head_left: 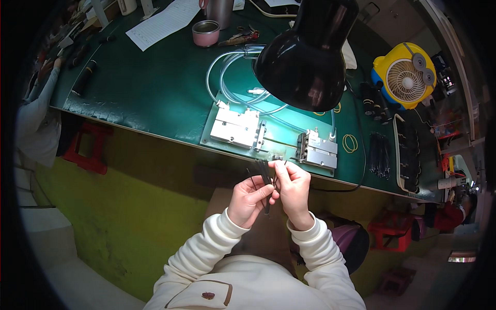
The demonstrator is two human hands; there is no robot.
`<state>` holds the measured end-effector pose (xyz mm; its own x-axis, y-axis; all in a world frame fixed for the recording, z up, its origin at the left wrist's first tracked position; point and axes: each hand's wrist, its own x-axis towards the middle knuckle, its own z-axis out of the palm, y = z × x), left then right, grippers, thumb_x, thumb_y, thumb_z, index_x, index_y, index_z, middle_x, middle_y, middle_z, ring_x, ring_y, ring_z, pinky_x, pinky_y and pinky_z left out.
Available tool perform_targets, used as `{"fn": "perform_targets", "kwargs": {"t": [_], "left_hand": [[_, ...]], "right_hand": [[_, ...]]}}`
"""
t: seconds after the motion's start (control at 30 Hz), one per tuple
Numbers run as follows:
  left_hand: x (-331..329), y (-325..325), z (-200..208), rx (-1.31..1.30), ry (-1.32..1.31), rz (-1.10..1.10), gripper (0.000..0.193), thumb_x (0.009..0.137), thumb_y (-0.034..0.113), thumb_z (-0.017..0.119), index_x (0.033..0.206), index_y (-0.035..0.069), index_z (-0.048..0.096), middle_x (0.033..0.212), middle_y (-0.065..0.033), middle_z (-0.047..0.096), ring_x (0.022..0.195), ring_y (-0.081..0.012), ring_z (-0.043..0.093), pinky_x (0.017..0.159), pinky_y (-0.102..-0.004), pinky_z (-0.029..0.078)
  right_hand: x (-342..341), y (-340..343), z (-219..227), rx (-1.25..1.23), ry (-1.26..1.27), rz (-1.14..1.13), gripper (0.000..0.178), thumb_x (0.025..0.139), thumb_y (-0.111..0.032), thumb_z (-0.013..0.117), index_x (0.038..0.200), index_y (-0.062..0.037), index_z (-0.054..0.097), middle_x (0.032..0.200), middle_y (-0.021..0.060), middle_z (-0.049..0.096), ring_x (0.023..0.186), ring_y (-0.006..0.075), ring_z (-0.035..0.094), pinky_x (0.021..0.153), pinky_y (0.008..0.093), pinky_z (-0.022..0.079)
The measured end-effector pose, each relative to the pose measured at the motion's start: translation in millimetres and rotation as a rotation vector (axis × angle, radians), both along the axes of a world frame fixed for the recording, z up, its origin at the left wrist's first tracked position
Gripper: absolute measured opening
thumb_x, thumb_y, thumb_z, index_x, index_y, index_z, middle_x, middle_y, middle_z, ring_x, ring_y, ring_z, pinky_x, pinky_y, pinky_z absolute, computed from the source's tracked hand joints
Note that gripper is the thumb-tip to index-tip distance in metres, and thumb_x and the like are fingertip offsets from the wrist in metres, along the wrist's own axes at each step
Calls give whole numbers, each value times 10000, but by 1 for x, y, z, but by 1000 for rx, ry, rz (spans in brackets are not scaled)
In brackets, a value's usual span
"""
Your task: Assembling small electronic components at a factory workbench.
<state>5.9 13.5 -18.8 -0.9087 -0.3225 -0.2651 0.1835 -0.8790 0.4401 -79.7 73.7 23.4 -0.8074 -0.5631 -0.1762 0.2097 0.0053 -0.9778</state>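
Observation:
My left hand (pixel 247 203) is closed around a bundle of thin black wire-like strips (pixel 263 173), whose ends fan out above and below the fingers. Pressed together at the bundle's right side, the thumb and fingers of my right hand (pixel 293 192) pinch one or a few of the strips; how many is hidden. Both hands are just in front of the table's near edge. Beyond them a two-part metal clamping fixture sits on a plate, with a silver block on the left (pixel 235 127) and another on the right (pixel 319 151).
A black lamp (pixel 305 62) overhangs the green table (pixel 150 93). Clear hoses (pixel 223 77) loop behind the fixture. More black strips (pixel 380 155) lie at right, beside a tray (pixel 400 150) and a yellow fan (pixel 405 75). A pink cup (pixel 205 33) stands at the back.

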Motion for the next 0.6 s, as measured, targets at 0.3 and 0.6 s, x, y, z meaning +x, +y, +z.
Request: {"fn": "perform_targets", "kwargs": {"t": [0.3, 0.6], "left_hand": [[-3, -1, 3, 8, -4, -17, 112, 789, -8, 508, 888, 22, 552, 773, -79, 575, 668, -143, 554, 589, -245, 461], [-3, -2, 7, -69, -38, -40, 120, 798, 6, 502, 913, -6, 533, 770, -79, 570, 661, -135, 549, 584, -234, 460]], "right_hand": [[-3, -1, -2, -3, -13, -25, 187, 824, -129, 516, 767, 32, 592, 463, 2, 479, 332, 25, 388, 290, 178, 297], [-5, 1, -8, 10, 10, -20, 217, 820, -151, 536, 709, 30, 583, 461, 5, 481, 319, 30, 382, 281, 179, 288]]}}
